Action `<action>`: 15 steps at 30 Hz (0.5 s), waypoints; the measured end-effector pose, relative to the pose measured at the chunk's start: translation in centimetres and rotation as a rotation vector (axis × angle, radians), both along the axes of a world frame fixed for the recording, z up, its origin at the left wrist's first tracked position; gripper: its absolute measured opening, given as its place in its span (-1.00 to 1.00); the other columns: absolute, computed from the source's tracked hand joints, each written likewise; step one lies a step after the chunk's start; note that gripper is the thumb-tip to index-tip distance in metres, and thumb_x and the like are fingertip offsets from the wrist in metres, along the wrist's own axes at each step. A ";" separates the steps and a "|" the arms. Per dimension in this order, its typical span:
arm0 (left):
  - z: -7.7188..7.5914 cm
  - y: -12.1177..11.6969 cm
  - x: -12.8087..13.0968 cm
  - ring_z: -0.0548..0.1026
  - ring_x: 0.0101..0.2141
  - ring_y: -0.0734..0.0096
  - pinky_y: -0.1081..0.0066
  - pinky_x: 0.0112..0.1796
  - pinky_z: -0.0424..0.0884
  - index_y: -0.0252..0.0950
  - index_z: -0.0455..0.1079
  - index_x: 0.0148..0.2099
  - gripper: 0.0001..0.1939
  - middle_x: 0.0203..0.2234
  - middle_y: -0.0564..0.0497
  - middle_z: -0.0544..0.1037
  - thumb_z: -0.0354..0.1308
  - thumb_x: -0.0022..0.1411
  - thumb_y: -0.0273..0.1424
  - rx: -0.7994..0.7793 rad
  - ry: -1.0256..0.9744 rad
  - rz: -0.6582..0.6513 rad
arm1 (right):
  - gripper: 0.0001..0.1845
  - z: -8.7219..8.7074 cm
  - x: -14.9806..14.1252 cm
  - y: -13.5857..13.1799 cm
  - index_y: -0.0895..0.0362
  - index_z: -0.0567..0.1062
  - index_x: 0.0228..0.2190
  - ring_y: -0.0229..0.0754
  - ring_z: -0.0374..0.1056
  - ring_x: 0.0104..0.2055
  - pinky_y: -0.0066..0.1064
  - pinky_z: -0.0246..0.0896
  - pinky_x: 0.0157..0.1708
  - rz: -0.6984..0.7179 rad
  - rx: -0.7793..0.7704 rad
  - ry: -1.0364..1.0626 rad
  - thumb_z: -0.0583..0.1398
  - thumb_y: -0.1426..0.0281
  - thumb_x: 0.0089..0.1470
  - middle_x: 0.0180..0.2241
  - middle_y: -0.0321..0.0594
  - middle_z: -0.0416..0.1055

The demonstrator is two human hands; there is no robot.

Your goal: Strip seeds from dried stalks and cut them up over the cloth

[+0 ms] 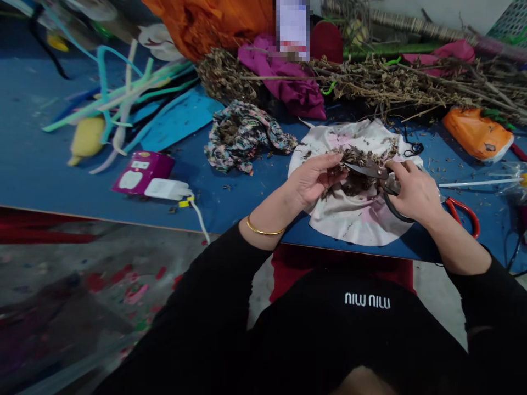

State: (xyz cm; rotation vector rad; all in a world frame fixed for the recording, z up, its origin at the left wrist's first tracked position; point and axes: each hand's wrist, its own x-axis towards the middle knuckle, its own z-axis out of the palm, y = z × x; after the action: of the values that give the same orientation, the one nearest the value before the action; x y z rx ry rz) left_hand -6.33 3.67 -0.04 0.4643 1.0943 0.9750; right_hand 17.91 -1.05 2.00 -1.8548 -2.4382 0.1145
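My right hand (pixel 414 192) grips black-handled scissors (pixel 373 171), whose blades point left over a round white cloth (pixel 354 219) on the blue table. My left hand (pixel 315 176), with a gold bangle at the wrist, pinches a clump of dried brown plant bits (pixel 335 169) right at the blade tips. More dried, chopped plant matter (pixel 358 184) lies heaped on the cloth between my two hands. Both hands hover over the cloth's upper middle.
A long bundle of dried branches (pixel 391 82) lies along the back. Nearby: a patterned cloth (pixel 242 134), magenta fabric (pixel 288 82), orange fabric (pixel 214 22), red-handled scissors (pixel 467 211), an orange bag (pixel 477 131), a purple box (pixel 142 171), a white charger (pixel 167 189), foam strips (pixel 123 99).
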 end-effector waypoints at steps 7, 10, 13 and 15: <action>-1.3 0.6 -0.4 0.65 -0.28 0.45 0.43 -0.09 0.63 -0.32 0.57 -0.07 -0.78 -0.30 -0.02 0.67 0.38 0.22 -0.56 0.034 -0.088 0.031 | -0.36 -0.5 0.6 0.3 0.14 0.44 0.21 0.10 0.45 -0.12 -0.21 0.28 -0.18 0.017 -0.039 0.124 0.16 0.14 0.17 -0.02 0.03 0.50; -1.7 0.7 -0.2 0.66 -0.26 0.43 0.39 -0.06 0.64 -0.30 0.55 0.02 -0.67 -0.25 -0.02 0.68 0.38 0.21 -0.58 0.007 -0.148 0.041 | -0.39 -0.8 0.8 0.4 0.12 0.46 0.18 0.10 0.45 -0.10 -0.22 0.30 -0.17 0.047 -0.055 0.177 0.17 0.15 0.15 -0.02 0.01 0.51; -1.8 0.7 -0.1 0.68 -0.23 0.39 0.37 -0.05 0.64 -0.28 0.54 0.07 -0.63 -0.22 -0.02 0.69 0.39 0.22 -0.57 -0.025 -0.195 0.079 | -0.39 -1.0 0.9 0.4 0.11 0.48 0.16 0.09 0.46 -0.11 -0.22 0.31 -0.19 0.051 -0.063 0.216 0.18 0.13 0.13 -0.03 0.00 0.52; -1.7 0.9 -0.1 0.68 -0.22 0.37 0.36 -0.05 0.64 -0.28 0.54 0.08 -0.63 -0.22 -0.02 0.69 0.39 0.22 -0.56 -0.019 -0.229 0.128 | -0.38 -0.9 0.9 0.4 0.12 0.48 0.16 0.07 0.46 -0.15 -0.22 0.31 -0.20 0.046 -0.063 0.235 0.19 0.13 0.11 -0.06 -0.01 0.52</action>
State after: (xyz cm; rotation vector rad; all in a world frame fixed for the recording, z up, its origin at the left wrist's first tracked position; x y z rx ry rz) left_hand -6.39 4.60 -1.73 0.2616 0.9333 1.1006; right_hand 18.81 -0.64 1.05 -1.6999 -2.3409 0.3928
